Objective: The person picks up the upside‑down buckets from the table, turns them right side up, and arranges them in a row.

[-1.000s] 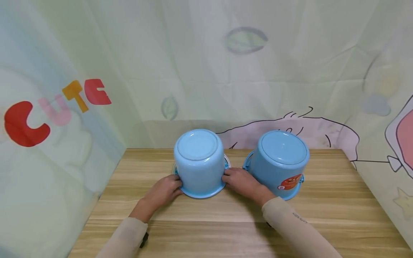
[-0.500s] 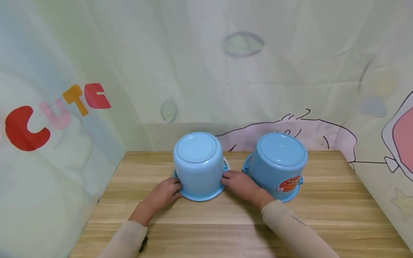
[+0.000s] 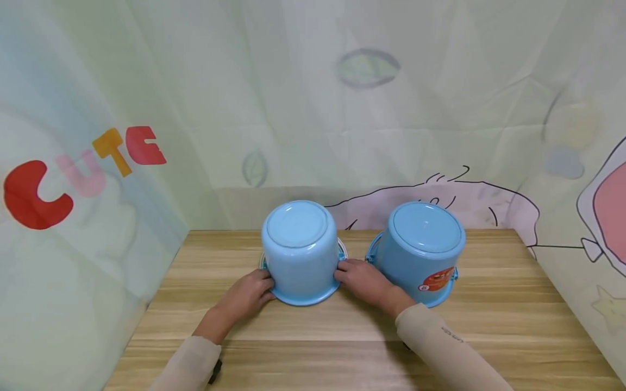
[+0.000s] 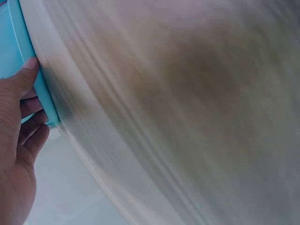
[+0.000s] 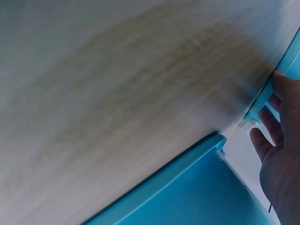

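A light blue bucket stands upside down on the wooden table, its base facing up. My left hand grips its left side low down, at the rim. On the opposite side, my right hand holds the same rim. In the left wrist view, the thumb of the left hand lies on the rim with the fingers bent beside it. The right wrist view has the right hand with its thumb at the rim. Part of a handle shows behind the bucket.
A second, darker blue bucket is also upside down, just right of my right forearm, with a red sticker on its side. Wood-grain table spreads toward me. A printed curtain hangs behind the table's back edge.
The whole scene sits slightly lower in view than a second ago, as the head camera tilted a little. Both hands keep their hold on the bucket, which stays in place.
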Action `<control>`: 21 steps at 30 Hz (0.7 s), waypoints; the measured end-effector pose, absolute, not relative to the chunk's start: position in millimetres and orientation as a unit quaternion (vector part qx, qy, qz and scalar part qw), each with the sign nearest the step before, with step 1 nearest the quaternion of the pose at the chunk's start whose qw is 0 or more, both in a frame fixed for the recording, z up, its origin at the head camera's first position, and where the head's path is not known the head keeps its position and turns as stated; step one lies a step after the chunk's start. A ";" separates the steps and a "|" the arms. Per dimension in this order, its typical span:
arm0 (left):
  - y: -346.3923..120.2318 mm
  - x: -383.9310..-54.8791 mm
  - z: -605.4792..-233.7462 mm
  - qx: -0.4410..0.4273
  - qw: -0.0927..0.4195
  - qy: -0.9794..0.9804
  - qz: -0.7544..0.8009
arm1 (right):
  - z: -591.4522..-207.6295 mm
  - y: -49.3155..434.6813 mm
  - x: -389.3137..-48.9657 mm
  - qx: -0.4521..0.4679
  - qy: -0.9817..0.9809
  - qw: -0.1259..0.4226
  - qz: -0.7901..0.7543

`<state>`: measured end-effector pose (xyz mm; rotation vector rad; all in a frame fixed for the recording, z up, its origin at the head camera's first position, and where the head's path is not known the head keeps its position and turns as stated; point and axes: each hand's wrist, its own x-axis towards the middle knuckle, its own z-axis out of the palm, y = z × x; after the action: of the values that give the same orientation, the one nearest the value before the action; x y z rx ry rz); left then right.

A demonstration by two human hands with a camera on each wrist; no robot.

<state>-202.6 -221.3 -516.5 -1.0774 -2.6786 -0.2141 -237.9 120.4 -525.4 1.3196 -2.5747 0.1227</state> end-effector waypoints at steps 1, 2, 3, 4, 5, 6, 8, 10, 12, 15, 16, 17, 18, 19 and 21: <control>-221.5 -202.6 -516.7 -0.372 0.125 -0.917 -0.074 | -525.5 120.5 -237.9 0.453 -0.882 0.123 0.042; -221.7 -202.7 -516.9 -0.373 0.127 -0.916 -0.076 | -525.6 120.6 -238.0 0.453 -0.882 0.124 0.042; -221.9 -202.8 -517.0 -0.375 0.128 -0.915 -0.077 | -525.6 120.6 -237.9 0.453 -0.881 0.127 0.042; -222.1 -202.8 -517.1 -0.376 0.129 -0.914 -0.078 | -525.6 120.7 -237.8 0.454 -0.880 0.130 0.044; -222.3 -202.9 -517.3 -0.375 0.130 -0.915 -0.077 | -525.7 120.6 -237.8 0.454 -0.880 0.133 0.044; -222.5 -203.0 -517.5 -0.375 0.130 -0.915 -0.076 | -525.8 120.6 -237.8 0.455 -0.879 0.135 0.045; -222.7 -202.9 -517.6 -0.372 0.128 -0.916 -0.074 | -525.9 120.3 -237.7 0.456 -0.878 0.137 0.045; -222.7 -202.2 -517.0 -0.369 0.122 -0.919 -0.071 | -526.3 120.2 -237.5 0.455 -0.879 0.135 0.042; -222.5 -201.3 -516.1 -0.368 0.118 -0.920 -0.071 | -526.5 120.1 -237.0 0.453 -0.881 0.132 0.039; -222.3 -200.1 -514.3 -0.368 0.115 -0.920 -0.072 | -526.2 120.1 -236.0 0.448 -0.884 0.127 0.033; -222.1 -199.8 -513.7 -0.368 0.116 -0.920 -0.073 | -525.9 120.1 -235.6 0.447 -0.885 0.126 0.032; -222.0 -199.5 -512.9 -0.368 0.117 -0.920 -0.074 | -525.5 120.1 -235.2 0.446 -0.886 0.125 0.029; -221.8 -199.2 -512.2 -0.367 0.119 -0.919 -0.075 | -525.0 120.1 -234.9 0.445 -0.886 0.124 0.027; -221.7 -199.0 -511.7 -0.367 0.119 -0.919 -0.074 | -524.5 120.1 -234.5 0.444 -0.887 0.123 0.025; -221.3 -198.8 -510.9 -0.366 0.120 -0.920 -0.074 | -523.6 120.2 -233.9 0.443 -0.888 0.120 0.022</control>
<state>-198.8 -221.3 -510.9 -1.0685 -2.6883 -0.2165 -233.9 120.2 -523.6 1.2947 -2.5946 0.0632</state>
